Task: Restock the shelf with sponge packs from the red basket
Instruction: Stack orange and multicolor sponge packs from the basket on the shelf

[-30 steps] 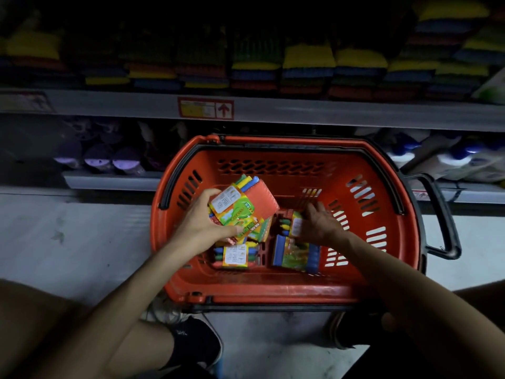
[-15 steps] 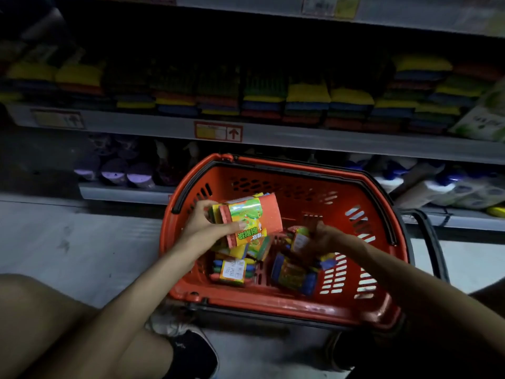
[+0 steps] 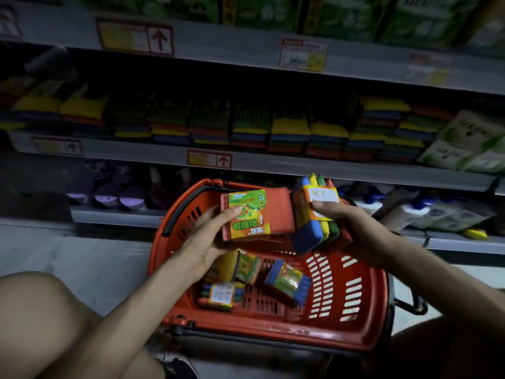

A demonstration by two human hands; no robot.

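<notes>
The red basket (image 3: pixel 352 318) stands on the floor in front of me. My left hand (image 3: pixel 203 242) grips a sponge pack with an orange side and green label (image 3: pixel 262 214) above the basket. My right hand (image 3: pixel 352 228) grips a second sponge pack (image 3: pixel 314 214) with blue, yellow, green and red sponges, lifted above the basket's right side. Three more sponge packs lie in the basket: one (image 3: pixel 222 295) at the front left, one (image 3: pixel 246 265) behind it and one (image 3: pixel 288 281) in the middle. The sponge shelf (image 3: pixel 273 162) above holds rows of stacked colourful sponges (image 3: pixel 289 132).
Purple-capped containers (image 3: pixel 106 195) stand on the low shelf at the left, white spray bottles (image 3: pixel 437 212) at the right. Green and white packs (image 3: pixel 470 143) sit at the right end of the sponge shelf. My knees flank the basket; grey floor lies at the left.
Both hands have risen out of the basket, each with a sponge pack. The right hand lifted its pack from the basket floor. The view tilted up toward the shelves.
</notes>
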